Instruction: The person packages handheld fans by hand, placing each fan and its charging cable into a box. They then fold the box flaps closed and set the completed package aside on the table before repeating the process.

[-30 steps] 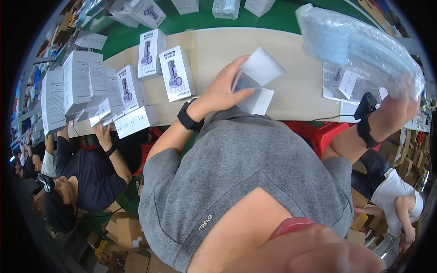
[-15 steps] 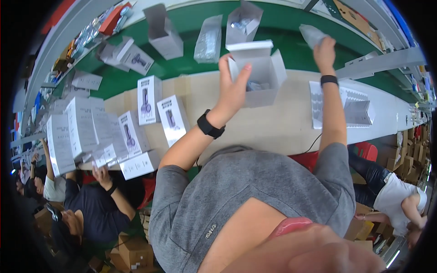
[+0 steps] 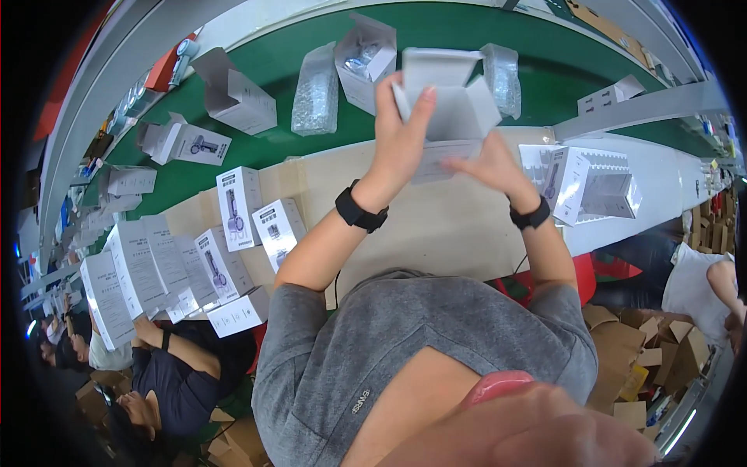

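Left hand (image 3: 398, 148): gripping left side of white box (image 3: 459, 115).
Right hand (image 3: 495, 165): at its lower right, grip unclear.
White box: between both hands.

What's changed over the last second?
Right hand moved the bubble-wrapped package away from the wearer onto the green surface, let go, then came back to the open white box. Unchanged: left hand holds that box.
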`<state>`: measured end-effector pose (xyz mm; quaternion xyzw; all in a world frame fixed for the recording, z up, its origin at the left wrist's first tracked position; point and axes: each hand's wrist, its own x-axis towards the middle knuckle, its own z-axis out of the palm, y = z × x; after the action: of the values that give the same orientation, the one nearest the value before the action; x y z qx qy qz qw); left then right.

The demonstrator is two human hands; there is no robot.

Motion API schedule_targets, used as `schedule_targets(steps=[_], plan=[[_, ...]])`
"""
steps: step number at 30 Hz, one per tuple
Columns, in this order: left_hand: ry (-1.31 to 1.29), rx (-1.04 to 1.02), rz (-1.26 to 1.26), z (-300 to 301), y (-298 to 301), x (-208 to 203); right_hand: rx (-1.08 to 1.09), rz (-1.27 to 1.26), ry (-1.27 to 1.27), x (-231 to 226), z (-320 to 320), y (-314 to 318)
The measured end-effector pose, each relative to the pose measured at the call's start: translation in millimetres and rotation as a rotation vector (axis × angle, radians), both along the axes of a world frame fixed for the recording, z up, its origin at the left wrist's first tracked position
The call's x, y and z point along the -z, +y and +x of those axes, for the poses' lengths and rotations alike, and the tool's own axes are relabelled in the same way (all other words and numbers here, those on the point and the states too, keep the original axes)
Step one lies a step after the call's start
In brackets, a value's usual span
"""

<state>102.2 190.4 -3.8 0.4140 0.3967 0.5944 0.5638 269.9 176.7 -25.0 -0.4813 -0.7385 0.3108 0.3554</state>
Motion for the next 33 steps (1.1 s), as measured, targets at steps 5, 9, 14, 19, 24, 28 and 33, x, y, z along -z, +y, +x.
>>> schedule_targets(steps=[5, 9, 14, 19, 24, 28, 33], plan=[[0.314, -0.180, 0.418, -47.4, -57.1, -18.9, 0.168, 0.040, 0.234, 12.0, 6.9, 39.9], [1.166, -0.149, 0.536, -138.5, -141.6, 5.0, 0.496, 0.468, -0.196, 62.6, 9.0, 62.4], [1.585, -0.157, 0.121, -217.1, -264.4, 79.1, 0.461, 0.416, -0.219, 109.6, -4.4, 39.1], [1.746, -0.251, -0.146, -243.6, -354.4, 101.4, 0.480, 0.272, -0.149, 91.6, -70.9, -74.0], [1.471, -0.272, -0.308, -277.8, -382.6, 94.1, -0.072, 0.018, -0.016, 44.4, -145.0, -219.1], [0.595, 0.066, -0.406, -287.5, -381.0, 36.7, -0.478, 0.396, -0.245, -17.0, -193.0, -294.5], [0.219, 0.420, -0.417, -260.4, -370.6, -2.0, -0.775, 0.070, -0.190, -31.7, -196.2, -318.2]])
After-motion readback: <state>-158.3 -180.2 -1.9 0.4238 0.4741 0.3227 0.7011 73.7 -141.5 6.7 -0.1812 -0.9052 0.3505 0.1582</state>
